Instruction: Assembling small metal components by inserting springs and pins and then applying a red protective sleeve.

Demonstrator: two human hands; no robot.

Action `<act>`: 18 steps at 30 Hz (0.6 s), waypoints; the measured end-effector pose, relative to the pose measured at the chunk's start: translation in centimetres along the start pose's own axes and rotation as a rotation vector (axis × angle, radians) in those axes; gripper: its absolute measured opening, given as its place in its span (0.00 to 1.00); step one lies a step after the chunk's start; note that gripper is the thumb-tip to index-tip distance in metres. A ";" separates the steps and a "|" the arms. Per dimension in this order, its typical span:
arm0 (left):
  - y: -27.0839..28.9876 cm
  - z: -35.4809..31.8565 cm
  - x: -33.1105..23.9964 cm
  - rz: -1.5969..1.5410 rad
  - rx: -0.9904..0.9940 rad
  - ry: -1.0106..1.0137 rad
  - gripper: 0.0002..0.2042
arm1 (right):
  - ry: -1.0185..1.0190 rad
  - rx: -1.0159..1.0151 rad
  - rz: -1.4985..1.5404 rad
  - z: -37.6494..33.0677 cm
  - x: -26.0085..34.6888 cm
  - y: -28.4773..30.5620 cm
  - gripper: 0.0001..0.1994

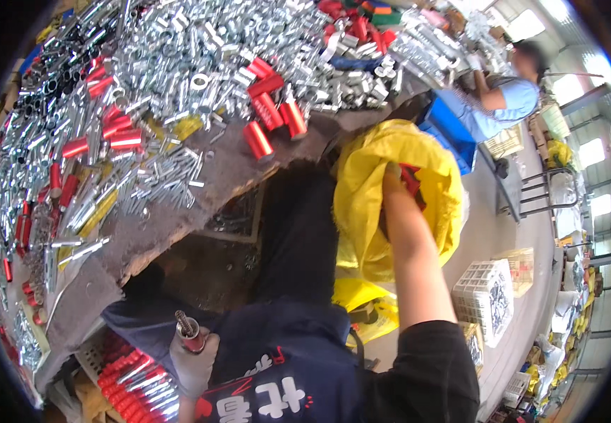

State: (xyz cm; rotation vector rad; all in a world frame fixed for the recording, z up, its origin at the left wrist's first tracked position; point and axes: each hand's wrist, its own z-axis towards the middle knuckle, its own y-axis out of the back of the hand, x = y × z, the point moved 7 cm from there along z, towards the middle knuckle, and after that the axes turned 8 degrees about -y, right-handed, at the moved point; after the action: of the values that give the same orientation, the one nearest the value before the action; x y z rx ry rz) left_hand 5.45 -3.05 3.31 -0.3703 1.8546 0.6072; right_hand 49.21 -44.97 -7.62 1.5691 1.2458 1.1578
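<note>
At the lower left, my left hand point(194, 363) wears a pale glove. Its fingers are wrapped round a metal sleeve point(193, 342), out of whose upper end sticks a threaded bolt point(184, 323). My right arm reaches forward into a yellow woven bag point(362, 176) that stands with its mouth wide. Only the back part of my right hand point(392, 178) shows there; the bag's folds and shadow hide its fingers. Beside that hand, inside the bag, lies something red point(411, 185). I cannot make out whether the hand grips anything.
Silver metal sleeves point(249, 42) and red tubes point(267, 109) heap the worktable point(200, 183), with thin rods point(168, 180) near its edge. Red-ended bolts point(133, 381) fill a crate beside me. A blue bin point(450, 134), white crates point(484, 299) and a co-worker point(506, 95) are on the right.
</note>
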 end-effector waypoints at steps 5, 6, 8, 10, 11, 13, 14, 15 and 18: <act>-1.1 0.7 -0.1 -0.056 0.055 0.011 0.10 | 0.014 -0.093 0.010 -0.2 -3.6 -0.7 0.28; -1.8 0.9 -1.0 -0.190 0.064 0.044 0.11 | 0.008 -0.098 0.009 -0.6 -4.1 -0.6 0.28; -1.5 1.1 -0.2 -0.165 0.072 0.029 0.11 | 0.038 -0.199 0.434 -4.6 -6.4 1.3 0.29; 0.5 0.8 -1.3 0.228 0.091 -0.149 0.13 | 0.003 0.002 0.896 -12.3 -0.2 6.6 0.22; 0.4 0.9 -1.8 0.196 0.076 -0.145 0.14 | 0.112 -0.089 1.090 -17.8 3.1 10.3 0.21; 0.1 1.4 -3.5 0.342 0.150 -0.327 0.14 | 0.274 -0.120 1.096 -22.1 2.5 13.0 0.28; 0.0 1.6 -4.3 0.392 0.197 -0.316 0.13 | 0.297 -0.104 1.065 -23.7 3.4 13.6 0.32; 0.2 1.5 -4.1 0.381 0.220 -0.353 0.12 | 0.318 -0.107 1.018 -25.6 7.0 14.4 0.35; 1.5 0.8 -3.4 0.434 0.276 -0.324 0.12 | 0.596 0.203 0.862 -27.6 15.8 12.9 0.29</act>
State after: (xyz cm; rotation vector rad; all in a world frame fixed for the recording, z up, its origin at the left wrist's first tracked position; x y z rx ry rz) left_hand 6.46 -1.47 6.62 0.3069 1.6773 0.6450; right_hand 27.16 -30.63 14.48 2.0852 1.0587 2.2214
